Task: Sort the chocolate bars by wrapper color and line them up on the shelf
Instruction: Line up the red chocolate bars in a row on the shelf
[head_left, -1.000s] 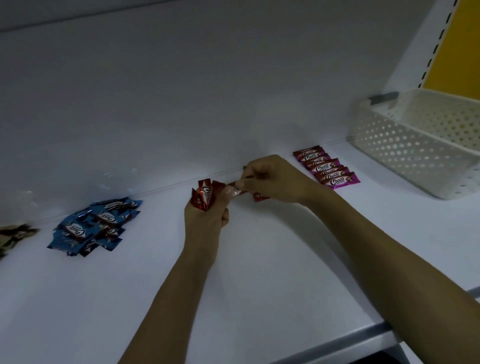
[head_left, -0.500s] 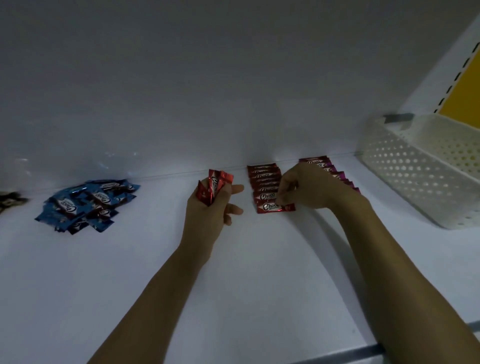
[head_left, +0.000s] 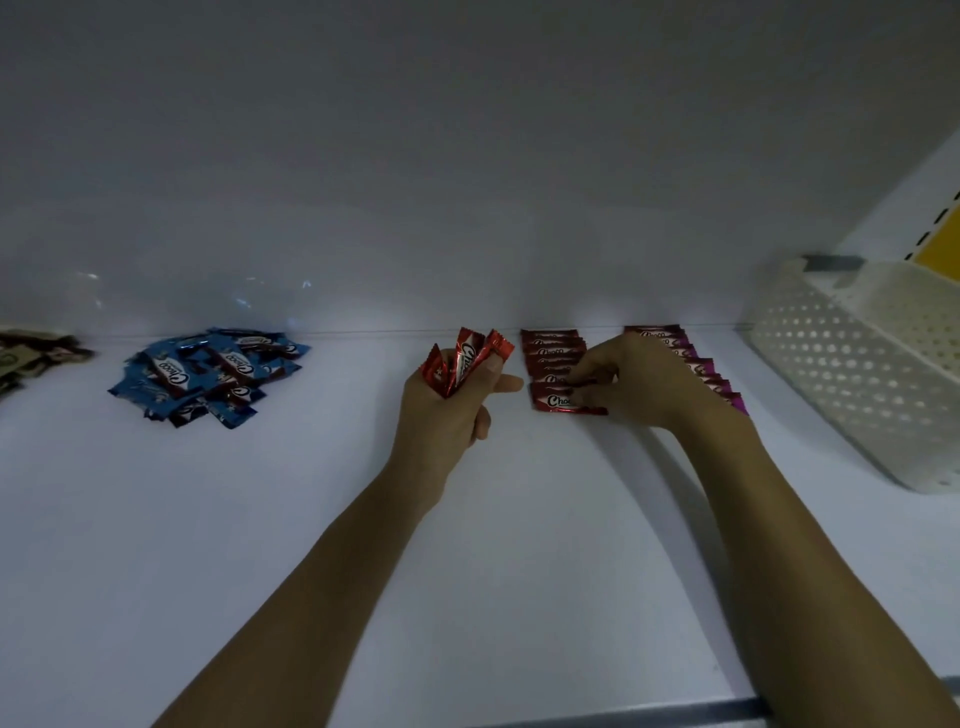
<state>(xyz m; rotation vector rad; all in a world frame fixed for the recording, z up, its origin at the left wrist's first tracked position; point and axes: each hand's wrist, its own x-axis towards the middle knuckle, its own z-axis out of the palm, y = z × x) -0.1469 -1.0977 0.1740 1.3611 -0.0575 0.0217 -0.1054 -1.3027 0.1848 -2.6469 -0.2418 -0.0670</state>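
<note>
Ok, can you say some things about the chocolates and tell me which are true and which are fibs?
1. The left hand grips a bunch of red bars. True.
2. The blue bars lie in a neat row. False: they lie in a messy pile.
3. The right hand pinches the front red bar of the red row. True.
4. The white basket stands left of the blue bars. False: it stands at the far right, beyond the purple row.
</note>
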